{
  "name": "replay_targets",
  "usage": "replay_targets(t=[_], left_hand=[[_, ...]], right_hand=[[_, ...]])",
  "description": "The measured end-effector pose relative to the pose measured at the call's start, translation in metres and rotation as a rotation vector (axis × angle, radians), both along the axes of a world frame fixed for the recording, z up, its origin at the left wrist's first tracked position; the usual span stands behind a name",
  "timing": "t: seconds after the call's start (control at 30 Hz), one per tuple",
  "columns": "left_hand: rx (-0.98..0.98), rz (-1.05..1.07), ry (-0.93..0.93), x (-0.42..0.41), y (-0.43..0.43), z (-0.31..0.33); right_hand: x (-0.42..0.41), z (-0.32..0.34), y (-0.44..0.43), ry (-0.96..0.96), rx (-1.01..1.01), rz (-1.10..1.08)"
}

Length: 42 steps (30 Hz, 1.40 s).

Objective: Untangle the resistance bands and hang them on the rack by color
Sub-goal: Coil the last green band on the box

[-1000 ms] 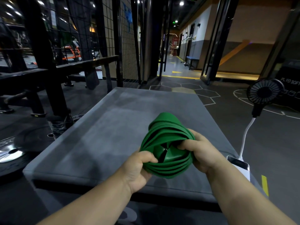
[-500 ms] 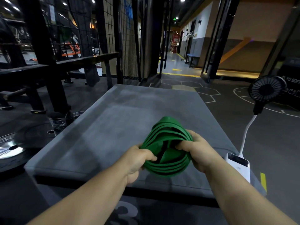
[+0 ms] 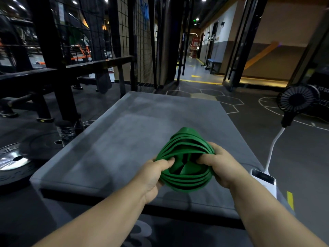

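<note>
In the head view, both hands hold one bundle of green resistance band (image 3: pixel 186 148) in the air, above the near half of a grey padded platform (image 3: pixel 133 136), towards its near right corner and not far from its near edge. The band is wound in many flat loops, which make a rounded, open shape with a dark hollow in the middle. Some strands cross inside this hollow. The left hand (image 3: pixel 151 177) grasps the left side of the bundle: its thumb (image 3: pixel 167 162) lies on top at the rim of the hollow, and the other fingers are curled under the loops, mostly hidden. The right hand (image 3: pixel 222 166) grasps the right side, and its fingers (image 3: pixel 204 158) are bent over the upper strands and reach into the hollow. Both forearms are bare and come in from the lower edge of the picture. A white power bank (image 3: pixel 263 179) is just beside the right edge of the platform, close to the near right corner; I cannot tell if it rests on the pad. A white stalk goes up from it to a small black fan (image 3: pixel 297 102). On the floor beside the left edge lies a weight plate (image 3: pixel 14 161), and behind it stands a black metal rack (image 3: pixel 51 59).
</note>
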State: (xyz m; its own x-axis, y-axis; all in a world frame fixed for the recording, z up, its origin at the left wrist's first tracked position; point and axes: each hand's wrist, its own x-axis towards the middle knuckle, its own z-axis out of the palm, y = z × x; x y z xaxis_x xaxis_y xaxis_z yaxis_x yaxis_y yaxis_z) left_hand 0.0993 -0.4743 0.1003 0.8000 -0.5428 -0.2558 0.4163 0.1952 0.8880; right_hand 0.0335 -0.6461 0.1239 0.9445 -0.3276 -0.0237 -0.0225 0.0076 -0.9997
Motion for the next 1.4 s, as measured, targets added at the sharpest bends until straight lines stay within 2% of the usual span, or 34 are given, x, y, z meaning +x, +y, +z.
replay_targets(t=[0.13,0.33,0.47,0.53,0.6,0.67,0.7,0.8,0.83,0.93,1.1,1.27,1.4], left_hand=[[-0.111,-0.092,0.030,-0.003,0.002,0.000],[-0.251,-0.123,-0.003,0.001,-0.001,-0.004],[-0.462,-0.260,0.005,0.002,0.004,-0.001],[-0.466,-0.303,-0.023,0.004,0.006,-0.001],[-0.381,-0.270,-0.076,0.004,0.007,0.002],[-0.233,-0.139,-0.156,0.005,0.006,0.003],[-0.144,-0.074,-0.227,0.006,0.006,0.003],[0.175,0.055,-0.598,0.010,0.006,0.005],[0.215,0.066,-0.650,0.012,0.007,0.005],[0.056,-0.018,-0.488,0.018,0.008,-0.001],[0.054,-0.210,-0.475,0.021,0.015,-0.003],[-0.049,-0.190,-0.314,0.017,0.016,0.001],[-0.016,-0.196,-0.276,0.017,0.016,0.003]], right_hand=[[-0.004,0.003,-0.002,-0.001,0.056,0.044],[-0.005,0.003,-0.007,-0.021,0.054,-0.022],[-0.006,0.005,0.000,-0.044,0.106,0.035],[-0.007,0.007,0.002,-0.069,0.148,0.071],[-0.008,0.007,0.003,-0.077,0.186,0.082],[-0.007,0.006,0.003,-0.077,0.215,0.082],[-0.007,0.005,0.003,-0.075,0.226,0.078],[-0.005,0.004,0.004,-0.060,0.252,0.082],[-0.005,0.004,0.004,-0.051,0.258,0.087],[-0.005,0.004,0.003,-0.044,0.264,0.110],[-0.006,0.003,0.005,-0.011,0.248,0.175],[-0.005,0.004,0.008,0.000,0.204,0.150],[-0.006,0.002,0.011,0.022,0.166,0.120]])
